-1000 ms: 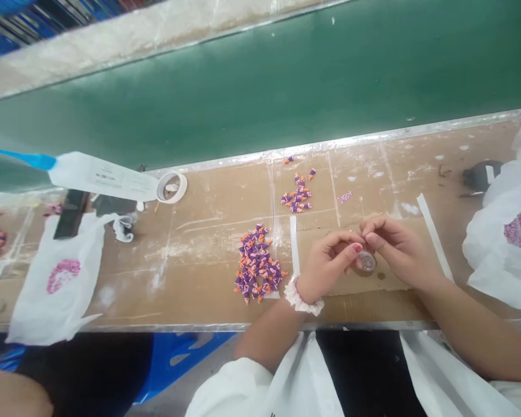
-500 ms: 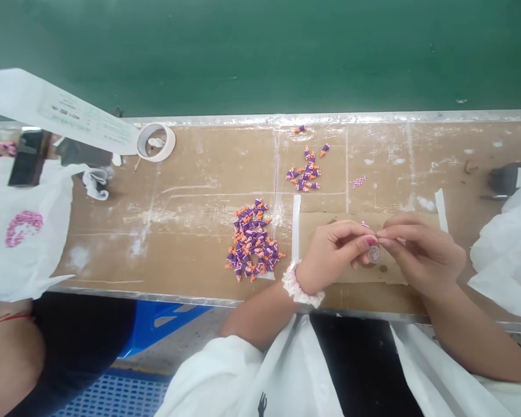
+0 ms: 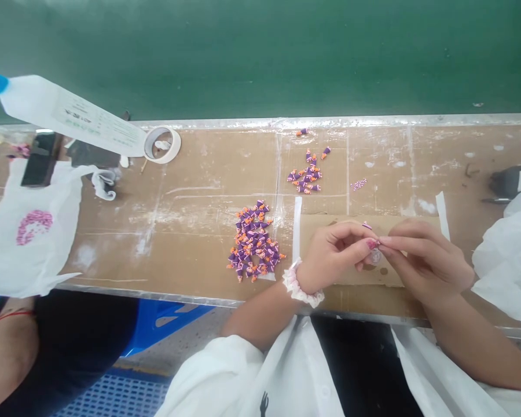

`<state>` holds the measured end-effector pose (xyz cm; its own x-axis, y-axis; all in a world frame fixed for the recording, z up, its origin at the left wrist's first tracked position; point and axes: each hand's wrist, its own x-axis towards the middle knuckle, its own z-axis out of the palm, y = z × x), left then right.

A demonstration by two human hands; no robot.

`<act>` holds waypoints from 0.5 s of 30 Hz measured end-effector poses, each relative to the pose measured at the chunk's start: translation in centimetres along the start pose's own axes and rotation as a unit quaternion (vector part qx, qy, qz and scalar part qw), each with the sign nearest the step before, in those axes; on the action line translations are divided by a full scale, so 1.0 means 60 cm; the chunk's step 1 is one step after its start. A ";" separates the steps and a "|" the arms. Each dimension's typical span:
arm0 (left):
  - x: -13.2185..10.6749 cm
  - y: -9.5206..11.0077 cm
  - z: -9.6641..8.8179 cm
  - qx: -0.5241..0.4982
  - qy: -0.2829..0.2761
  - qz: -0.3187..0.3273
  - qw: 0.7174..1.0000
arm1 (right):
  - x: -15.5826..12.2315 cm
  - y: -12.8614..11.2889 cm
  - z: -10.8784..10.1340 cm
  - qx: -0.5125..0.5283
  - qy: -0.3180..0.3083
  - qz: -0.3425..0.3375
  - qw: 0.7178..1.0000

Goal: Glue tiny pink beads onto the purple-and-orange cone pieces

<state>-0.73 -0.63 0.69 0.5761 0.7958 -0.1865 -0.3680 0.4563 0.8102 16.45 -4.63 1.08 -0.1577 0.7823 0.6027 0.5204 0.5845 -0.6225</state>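
My left hand (image 3: 332,255), with a white scrunchie (image 3: 301,285) at its wrist, is closed in a pinch around a small purple figurine (image 3: 367,226), mostly hidden by the fingers. Fingertip to fingertip with it, my right hand (image 3: 429,258) pinches too, at something too tiny to name. A small clear round piece (image 3: 375,256) shows just below the fingertips. Both hands are above a cardboard sheet (image 3: 399,277). Left of them lies a big heap of purple and orange figurines (image 3: 255,240). A smaller group of figurines (image 3: 306,176) and tiny pink-and-white bits (image 3: 359,184) lie farther back.
On the left are a white bottle with blue cap (image 3: 82,116), a tape roll (image 3: 173,152), a phone (image 3: 41,159) and a white cloth with pink bits (image 3: 54,255). Another white cloth (image 3: 499,255) lies right. A neighbour's arm (image 3: 11,353) shows at lower left.
The view has shifted slightly, so things on the left appear a little farther right. Both hands keep pinching at the same spot, the right one turned slightly.
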 end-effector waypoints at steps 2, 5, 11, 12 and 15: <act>0.000 -0.001 -0.001 0.025 -0.004 0.030 0.999 | -0.001 0.000 0.001 -0.007 0.005 0.002 1.000; -0.001 -0.002 -0.003 0.088 -0.002 0.064 0.994 | -0.001 0.000 0.003 -0.028 0.003 -0.003 1.000; -0.005 -0.007 -0.002 0.256 0.032 0.151 0.954 | -0.001 0.002 0.004 -0.069 0.011 -0.023 0.997; -0.005 -0.007 -0.002 0.272 0.030 0.163 0.948 | -0.001 0.003 0.004 -0.068 0.006 -0.017 0.998; -0.004 -0.008 -0.005 0.310 0.020 0.194 0.931 | -0.001 0.003 0.001 -0.059 -0.009 0.003 0.998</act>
<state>-0.90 -0.92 0.17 0.4560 0.8725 0.1757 -0.0442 -0.1749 0.9836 16.49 -4.53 0.91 -0.1693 0.7903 0.5889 0.6169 0.5509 -0.5621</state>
